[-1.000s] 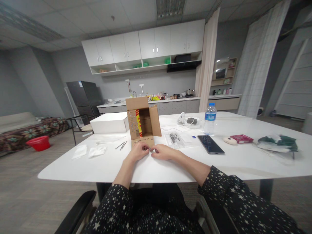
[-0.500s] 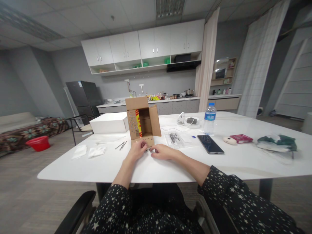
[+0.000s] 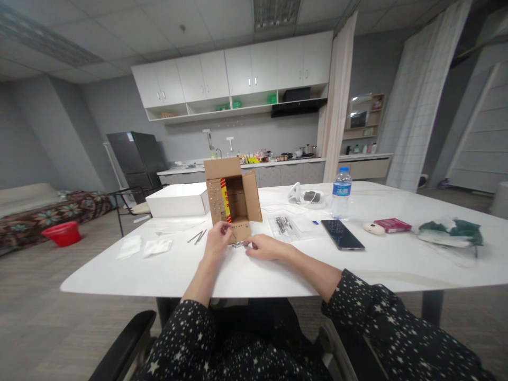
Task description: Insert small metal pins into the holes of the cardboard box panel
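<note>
A cardboard box (image 3: 234,198) stands with its flaps spread, its front flap resting low toward me. Its left flap carries rows of small shiny dots and a yellow and red strip. My left hand (image 3: 217,241) is at the front flap's left side, fingers pinched together; a thin dark sliver shows by the fingertips, too small to name. Just in front of the flap lie small thin metal pieces (image 3: 238,244). My right hand (image 3: 264,247) rests on the table with curled fingers, the fingertips at the right end of these pieces. What it may grip is hidden.
Thin metal rods (image 3: 197,236) and white tissues (image 3: 157,247) lie left, before a white box (image 3: 178,200). Rightward are a clear packet of dark pieces (image 3: 283,226), a phone (image 3: 342,235), a water bottle (image 3: 342,196), a maroon pack (image 3: 392,226) and a green bag (image 3: 452,233).
My left hand has shifted left and up, away from my right hand, uncovering more of the metal pieces and the front flap. My right hand has stayed nearly still.
</note>
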`<state>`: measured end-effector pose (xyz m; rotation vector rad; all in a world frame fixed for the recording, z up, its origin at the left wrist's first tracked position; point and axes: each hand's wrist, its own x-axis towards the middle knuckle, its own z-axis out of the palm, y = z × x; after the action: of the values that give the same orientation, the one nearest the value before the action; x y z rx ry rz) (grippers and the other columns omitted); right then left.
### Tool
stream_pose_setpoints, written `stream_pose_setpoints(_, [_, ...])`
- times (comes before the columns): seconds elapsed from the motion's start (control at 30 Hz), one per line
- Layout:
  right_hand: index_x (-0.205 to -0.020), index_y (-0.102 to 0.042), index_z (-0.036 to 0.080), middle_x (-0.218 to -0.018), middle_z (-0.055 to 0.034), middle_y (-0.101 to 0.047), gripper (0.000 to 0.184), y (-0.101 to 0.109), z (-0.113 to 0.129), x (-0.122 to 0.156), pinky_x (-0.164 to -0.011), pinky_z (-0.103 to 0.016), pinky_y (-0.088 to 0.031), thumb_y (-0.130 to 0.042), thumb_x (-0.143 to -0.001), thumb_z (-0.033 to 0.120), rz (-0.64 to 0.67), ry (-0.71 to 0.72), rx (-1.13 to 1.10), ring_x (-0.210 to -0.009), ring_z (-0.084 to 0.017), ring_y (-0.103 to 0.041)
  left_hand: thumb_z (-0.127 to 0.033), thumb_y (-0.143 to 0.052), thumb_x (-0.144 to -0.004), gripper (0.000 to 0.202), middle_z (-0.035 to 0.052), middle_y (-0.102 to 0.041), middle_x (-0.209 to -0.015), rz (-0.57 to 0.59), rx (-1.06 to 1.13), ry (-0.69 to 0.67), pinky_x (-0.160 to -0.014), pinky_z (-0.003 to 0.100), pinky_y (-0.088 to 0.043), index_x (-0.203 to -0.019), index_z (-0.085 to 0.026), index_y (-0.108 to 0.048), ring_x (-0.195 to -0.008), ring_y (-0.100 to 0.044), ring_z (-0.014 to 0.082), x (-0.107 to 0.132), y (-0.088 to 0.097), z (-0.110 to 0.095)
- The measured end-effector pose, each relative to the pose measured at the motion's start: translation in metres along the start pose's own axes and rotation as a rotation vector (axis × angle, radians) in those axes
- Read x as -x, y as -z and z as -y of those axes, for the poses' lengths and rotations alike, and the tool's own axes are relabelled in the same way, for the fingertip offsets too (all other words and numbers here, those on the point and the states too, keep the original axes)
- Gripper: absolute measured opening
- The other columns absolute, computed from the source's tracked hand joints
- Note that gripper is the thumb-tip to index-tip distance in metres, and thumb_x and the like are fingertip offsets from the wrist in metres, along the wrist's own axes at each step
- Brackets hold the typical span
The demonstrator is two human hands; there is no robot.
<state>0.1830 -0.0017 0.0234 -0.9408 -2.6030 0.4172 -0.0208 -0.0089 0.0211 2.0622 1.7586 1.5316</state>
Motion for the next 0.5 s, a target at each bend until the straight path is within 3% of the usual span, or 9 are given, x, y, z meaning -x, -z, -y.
stream_pose_setpoints(0.23, [-0.110,-0.068,0.015,-0.080,-0.0051,-0.067,0.035,0.000,0.000,0.000,-0.064,-0.024,-0.037,-0.055,-0.081,0.029,-0.008,0.015,0.001,-0.070,-0.016,-0.056,-0.031,-0.045,-0.086,0.028,0.0080,-0.067,-0.093,-0.205,0.009,0.034,-0.078,0.033,-0.047,-0.095,-0.017,-0.066,-0.081,-0.059,0.0187,-0.004,0.000,0.008])
stream_pose_setpoints(0.5, [-0.112,-0.067,0.014,-0.081,-0.0053,-0.068,0.035,0.001,0.001,0.000,-0.063,-0.024,-0.037,-0.056,-0.081,0.029,-0.002,0.003,-0.005,-0.069,-0.016,-0.056,-0.034,-0.043,-0.087,0.030,0.0088,-0.068,-0.093,-0.282,-0.027,0.115,-0.080,0.034,-0.047,-0.095,-0.016,-0.066,-0.078,-0.059,0.0199,-0.005,0.004,0.009])
